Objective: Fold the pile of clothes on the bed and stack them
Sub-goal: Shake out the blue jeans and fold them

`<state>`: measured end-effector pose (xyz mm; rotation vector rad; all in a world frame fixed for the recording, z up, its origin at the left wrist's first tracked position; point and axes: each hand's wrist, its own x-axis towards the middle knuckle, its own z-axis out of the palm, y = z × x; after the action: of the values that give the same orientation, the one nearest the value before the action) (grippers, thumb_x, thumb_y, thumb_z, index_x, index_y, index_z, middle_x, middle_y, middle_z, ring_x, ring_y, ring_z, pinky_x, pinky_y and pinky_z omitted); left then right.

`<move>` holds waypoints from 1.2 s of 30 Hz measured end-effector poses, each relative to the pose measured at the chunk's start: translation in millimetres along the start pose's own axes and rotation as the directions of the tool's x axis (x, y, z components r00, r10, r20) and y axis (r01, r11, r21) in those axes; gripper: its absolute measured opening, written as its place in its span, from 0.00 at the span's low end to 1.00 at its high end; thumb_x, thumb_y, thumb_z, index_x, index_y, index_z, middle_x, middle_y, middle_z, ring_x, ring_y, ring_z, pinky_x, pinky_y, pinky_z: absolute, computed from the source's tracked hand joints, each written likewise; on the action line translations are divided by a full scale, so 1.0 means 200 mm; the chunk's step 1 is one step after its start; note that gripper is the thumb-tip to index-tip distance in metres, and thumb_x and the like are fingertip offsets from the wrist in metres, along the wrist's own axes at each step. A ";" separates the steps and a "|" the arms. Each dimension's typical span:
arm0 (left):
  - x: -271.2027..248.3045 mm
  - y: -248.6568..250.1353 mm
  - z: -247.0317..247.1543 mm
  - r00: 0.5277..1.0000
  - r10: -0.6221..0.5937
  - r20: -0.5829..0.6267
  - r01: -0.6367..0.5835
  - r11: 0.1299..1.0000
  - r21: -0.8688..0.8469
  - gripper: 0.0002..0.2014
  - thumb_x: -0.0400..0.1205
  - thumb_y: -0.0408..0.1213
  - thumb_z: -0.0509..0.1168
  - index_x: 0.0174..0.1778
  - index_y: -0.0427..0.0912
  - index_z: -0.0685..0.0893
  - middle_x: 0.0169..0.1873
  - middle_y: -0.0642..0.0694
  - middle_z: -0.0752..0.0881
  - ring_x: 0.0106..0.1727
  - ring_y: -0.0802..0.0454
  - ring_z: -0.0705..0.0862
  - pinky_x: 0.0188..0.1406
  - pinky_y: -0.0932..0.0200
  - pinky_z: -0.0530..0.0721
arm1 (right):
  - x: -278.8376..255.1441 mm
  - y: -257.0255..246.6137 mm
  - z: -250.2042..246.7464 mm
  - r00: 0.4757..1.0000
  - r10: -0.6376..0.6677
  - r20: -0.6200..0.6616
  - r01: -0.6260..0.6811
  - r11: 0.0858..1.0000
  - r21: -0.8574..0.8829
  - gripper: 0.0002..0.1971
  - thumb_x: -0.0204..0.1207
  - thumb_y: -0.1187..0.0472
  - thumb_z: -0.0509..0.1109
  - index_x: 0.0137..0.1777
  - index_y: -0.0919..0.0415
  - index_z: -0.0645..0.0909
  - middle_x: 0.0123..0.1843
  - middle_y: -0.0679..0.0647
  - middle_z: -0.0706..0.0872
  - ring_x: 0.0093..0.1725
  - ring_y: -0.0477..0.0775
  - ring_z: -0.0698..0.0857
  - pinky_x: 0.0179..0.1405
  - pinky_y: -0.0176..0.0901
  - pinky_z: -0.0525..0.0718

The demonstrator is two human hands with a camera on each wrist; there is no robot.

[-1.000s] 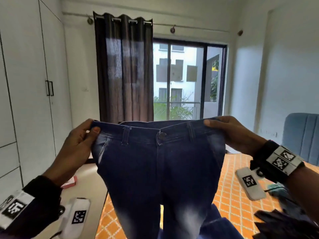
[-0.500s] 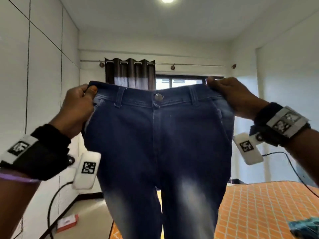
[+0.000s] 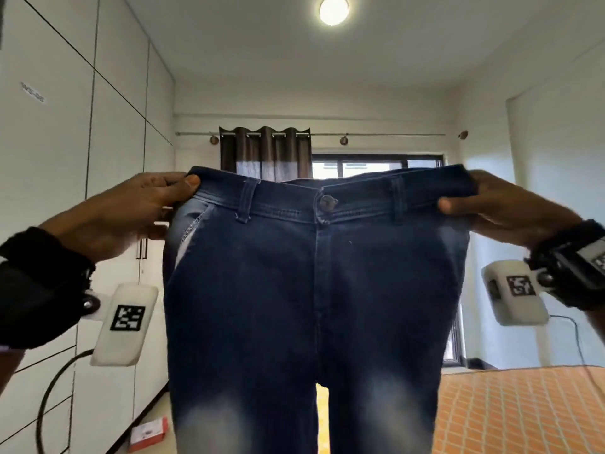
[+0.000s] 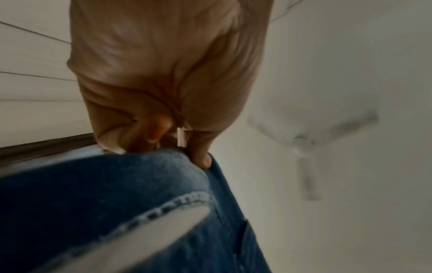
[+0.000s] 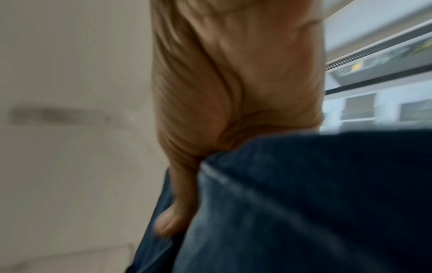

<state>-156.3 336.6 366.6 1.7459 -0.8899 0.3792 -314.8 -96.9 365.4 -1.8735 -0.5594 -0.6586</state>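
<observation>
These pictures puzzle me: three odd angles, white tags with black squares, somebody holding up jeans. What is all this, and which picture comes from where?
There is no machine here, just a person wearing three cameras. The wide picture comes from a camera on the head. The two close, blurry ones come from cameras strapped to the wrists, looking along each hand. The white tags with black squares hang from the wrist straps.

The left hand and the right hand each pinch one end of the waistband of a pair of dark blue jeans, holding them up spread out, legs hanging down. In the wrist views you see the same grip from below: left, right.

Lower right is the bed with its orange patterned cover.
</observation>
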 end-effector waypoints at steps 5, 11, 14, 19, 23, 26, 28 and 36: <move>0.05 -0.31 0.23 0.966 -0.257 0.030 0.254 0.964 0.074 0.15 0.89 0.45 0.61 0.58 0.37 0.87 0.44 0.39 0.88 0.39 0.47 0.84 0.37 0.54 0.84 | 0.05 0.59 0.16 0.876 0.472 -0.095 -0.476 0.879 -0.017 0.33 0.60 0.45 0.88 0.57 0.71 0.89 0.54 0.64 0.91 0.51 0.63 0.90 0.45 0.48 0.90; -0.01 -0.82 0.66 0.901 -0.374 -0.221 0.427 0.859 0.284 0.16 0.88 0.42 0.63 0.44 0.33 0.86 0.38 0.35 0.88 0.32 0.38 0.88 0.25 0.49 0.90 | -0.04 1.16 0.44 0.626 0.672 -0.397 -0.727 0.686 0.014 0.17 0.79 0.57 0.77 0.57 0.72 0.83 0.47 0.64 0.89 0.43 0.61 0.87 0.39 0.50 0.85; -0.06 -0.86 0.79 0.908 -0.345 -0.239 0.399 0.885 0.239 0.14 0.88 0.45 0.62 0.46 0.39 0.87 0.40 0.38 0.88 0.33 0.41 0.87 0.19 0.56 0.85 | -0.07 1.20 0.55 0.614 0.657 -0.438 -0.684 0.720 0.120 0.17 0.80 0.56 0.75 0.60 0.68 0.82 0.50 0.64 0.89 0.43 0.60 0.88 0.30 0.45 0.84; -0.10 -0.77 0.94 0.979 -0.136 -0.153 0.183 0.919 0.350 0.17 0.87 0.53 0.59 0.54 0.47 0.89 0.46 0.45 0.92 0.49 0.40 0.89 0.50 0.45 0.88 | -0.03 1.04 0.78 0.742 0.484 -0.463 -0.530 0.847 0.036 0.11 0.81 0.52 0.74 0.51 0.61 0.88 0.48 0.61 0.92 0.47 0.62 0.92 0.45 0.61 0.93; -0.12 -0.66 1.05 0.990 -0.089 -0.110 0.113 0.964 0.239 0.18 0.84 0.56 0.59 0.54 0.49 0.89 0.45 0.48 0.92 0.50 0.44 0.89 0.53 0.44 0.88 | -0.03 0.85 0.99 0.882 0.284 -0.377 -0.393 0.883 -0.255 0.12 0.81 0.52 0.72 0.46 0.61 0.88 0.43 0.58 0.91 0.44 0.58 0.90 0.42 0.53 0.87; -0.13 -0.65 1.07 0.991 -0.097 -0.094 0.112 0.980 0.168 0.15 0.86 0.52 0.60 0.54 0.48 0.89 0.44 0.49 0.92 0.49 0.46 0.90 0.53 0.42 0.88 | -0.07 0.75 1.07 0.943 0.260 -0.205 -0.325 0.846 -0.422 0.11 0.83 0.56 0.64 0.50 0.61 0.86 0.46 0.59 0.90 0.47 0.60 0.88 0.45 0.55 0.85; -0.14 -0.66 1.05 0.987 -0.145 -0.064 0.150 0.985 0.080 0.15 0.86 0.50 0.61 0.54 0.47 0.90 0.43 0.49 0.92 0.48 0.47 0.91 0.51 0.40 0.90 | -0.09 0.72 1.08 0.935 0.340 -0.099 -0.352 0.863 -0.362 0.13 0.78 0.55 0.64 0.56 0.57 0.85 0.50 0.57 0.91 0.52 0.60 0.89 0.52 0.57 0.88; -0.18 -0.62 1.01 0.978 -0.175 -0.109 0.170 0.984 -0.055 0.17 0.90 0.46 0.59 0.48 0.41 0.89 0.39 0.42 0.91 0.44 0.43 0.91 0.51 0.39 0.91 | -0.10 0.74 1.13 0.926 0.374 0.039 -0.299 0.796 -0.526 0.38 0.84 0.61 0.56 0.89 0.65 0.41 0.65 0.65 0.83 0.51 0.53 0.83 0.36 0.29 0.77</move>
<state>-126.0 180.6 186.7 1.7268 -0.6553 0.3368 -193.3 57.0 179.8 -2.4640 -0.1180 -0.4590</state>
